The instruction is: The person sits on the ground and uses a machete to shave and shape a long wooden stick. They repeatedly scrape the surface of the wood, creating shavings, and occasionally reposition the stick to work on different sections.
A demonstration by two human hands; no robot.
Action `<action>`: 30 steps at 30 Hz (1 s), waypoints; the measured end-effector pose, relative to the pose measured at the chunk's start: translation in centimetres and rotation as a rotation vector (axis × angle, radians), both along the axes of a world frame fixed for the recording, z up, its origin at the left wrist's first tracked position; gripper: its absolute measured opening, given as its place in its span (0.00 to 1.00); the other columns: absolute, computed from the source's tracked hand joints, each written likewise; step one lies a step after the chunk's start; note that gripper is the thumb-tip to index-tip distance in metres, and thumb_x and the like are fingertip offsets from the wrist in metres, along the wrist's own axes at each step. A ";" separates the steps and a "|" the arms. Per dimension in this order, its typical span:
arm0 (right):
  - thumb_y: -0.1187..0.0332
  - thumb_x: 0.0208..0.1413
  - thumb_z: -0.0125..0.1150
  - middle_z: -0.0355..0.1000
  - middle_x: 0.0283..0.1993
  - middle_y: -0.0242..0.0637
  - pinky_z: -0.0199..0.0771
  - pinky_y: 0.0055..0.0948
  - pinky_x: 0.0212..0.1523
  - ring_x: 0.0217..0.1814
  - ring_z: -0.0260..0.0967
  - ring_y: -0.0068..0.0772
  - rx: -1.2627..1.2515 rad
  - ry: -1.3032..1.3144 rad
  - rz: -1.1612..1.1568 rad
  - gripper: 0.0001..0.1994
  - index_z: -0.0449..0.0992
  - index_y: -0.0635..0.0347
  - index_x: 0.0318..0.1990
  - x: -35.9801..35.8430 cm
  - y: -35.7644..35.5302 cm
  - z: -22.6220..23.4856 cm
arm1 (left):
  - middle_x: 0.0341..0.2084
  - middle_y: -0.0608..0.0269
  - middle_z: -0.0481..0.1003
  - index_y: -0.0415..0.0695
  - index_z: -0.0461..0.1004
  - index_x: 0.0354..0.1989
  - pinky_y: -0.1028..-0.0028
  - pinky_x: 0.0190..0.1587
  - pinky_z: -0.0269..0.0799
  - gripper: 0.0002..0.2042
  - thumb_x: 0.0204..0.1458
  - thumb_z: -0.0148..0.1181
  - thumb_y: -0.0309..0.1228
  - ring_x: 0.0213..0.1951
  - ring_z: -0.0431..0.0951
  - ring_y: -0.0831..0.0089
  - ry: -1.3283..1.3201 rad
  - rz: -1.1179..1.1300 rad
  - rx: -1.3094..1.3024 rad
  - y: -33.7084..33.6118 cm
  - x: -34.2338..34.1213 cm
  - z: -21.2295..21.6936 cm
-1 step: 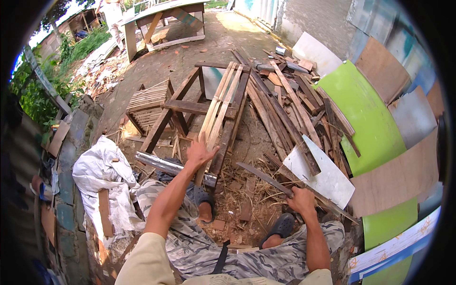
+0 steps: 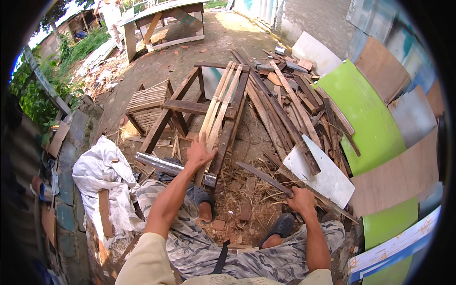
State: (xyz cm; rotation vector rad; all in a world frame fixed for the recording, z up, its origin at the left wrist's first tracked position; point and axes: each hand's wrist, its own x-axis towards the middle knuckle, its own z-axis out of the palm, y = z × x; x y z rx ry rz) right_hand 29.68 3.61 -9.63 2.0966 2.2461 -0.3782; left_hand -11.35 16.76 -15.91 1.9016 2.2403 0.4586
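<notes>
My left hand (image 2: 199,153) is on a small bundle of pale split wooden strips (image 2: 219,102), its thumb across them and the other fingers partly hidden. The strips slope over a dark wooden frame (image 2: 199,108) with crossbars, their far ends against its top bar. In my right hand (image 2: 301,200) is a machete (image 2: 266,177), gripped by its handle. The long blade points left and away from me, apart from the strips, above ground strewn with shavings.
A slatted wooden crate (image 2: 149,102) stands left of the frame. White cloth (image 2: 102,175) lies at near left. Scrap boards (image 2: 285,102) are piled to the right, beside a white panel (image 2: 323,178) and a lime-green panel (image 2: 368,114). A person (image 2: 113,21) stands at far left near a table (image 2: 164,7).
</notes>
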 end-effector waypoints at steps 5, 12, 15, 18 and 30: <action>0.52 0.48 0.67 0.78 0.28 0.48 0.75 0.50 0.38 0.35 0.77 0.54 0.018 -0.001 -0.021 0.16 0.79 0.56 0.33 0.2 0.3 0.7 | 0.63 0.41 0.59 0.49 0.56 0.69 0.52 0.56 0.69 0.42 0.47 0.63 0.52 0.57 0.70 0.44 -0.105 -0.038 0.006 0.8 -0.3 0.7; 0.53 0.47 0.68 0.78 0.28 0.49 0.76 0.50 0.38 0.35 0.77 0.54 0.029 0.035 -0.034 0.16 0.79 0.56 0.32 0.7 -0.1 0.7 | 0.59 0.41 0.63 0.51 0.57 0.69 0.53 0.56 0.69 0.42 0.48 0.60 0.59 0.53 0.74 0.43 -0.121 0.018 -0.053 1.1 -0.8 1.8; 0.53 0.47 0.68 0.78 0.29 0.49 0.76 0.50 0.38 0.35 0.77 0.54 0.015 0.036 -0.043 0.16 0.79 0.56 0.33 1.0 -0.1 0.7 | 0.59 0.40 0.64 0.53 0.57 0.69 0.54 0.57 0.68 0.40 0.51 0.56 0.60 0.56 0.73 0.44 -0.130 0.045 -0.082 1.2 -0.6 2.3; 0.54 0.47 0.68 0.78 0.29 0.49 0.76 0.50 0.39 0.35 0.78 0.54 0.007 0.034 -0.043 0.15 0.80 0.56 0.34 0.9 -0.1 0.8 | 0.60 0.41 0.65 0.54 0.56 0.70 0.54 0.58 0.68 0.37 0.55 0.53 0.58 0.57 0.72 0.44 -0.179 0.083 -0.045 2.1 -2.1 0.8; 0.54 0.47 0.67 0.78 0.30 0.49 0.77 0.48 0.38 0.35 0.78 0.53 0.018 0.023 -0.114 0.15 0.80 0.56 0.34 1.3 0.0 0.9 | 0.52 0.36 0.72 0.54 0.57 0.70 0.52 0.55 0.68 0.29 0.62 0.45 0.49 0.53 0.73 0.41 -0.121 0.067 -0.060 2.4 -1.9 0.4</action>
